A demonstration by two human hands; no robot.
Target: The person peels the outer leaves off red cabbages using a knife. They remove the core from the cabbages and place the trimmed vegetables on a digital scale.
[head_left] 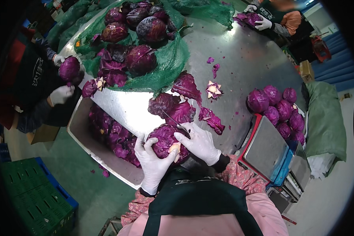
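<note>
A red cabbage (164,138) with its pale cut stem end facing me is held in front of my apron. My left hand (155,159), in a white glove, wraps round its left and near side, thumb by the stem. My gloved right hand (198,143) is closed at the cabbage's right side, its thumb against the leaves. A thin knife blade (172,119) juts out past its fingers toward the far left; the handle is hidden in the glove. Loose purple leaves (181,112) lie just beyond the cabbage on the metal table (240,67).
A white-rimmed bin (106,164) of leaves is at my left. Untrimmed cabbages (141,59) lie on green netting (173,67). Trimmed cabbages (277,106) sit beyond a scale (265,147) at right. Co-workers handle cabbages at the left and far right. Green crates (31,192) stand lower left.
</note>
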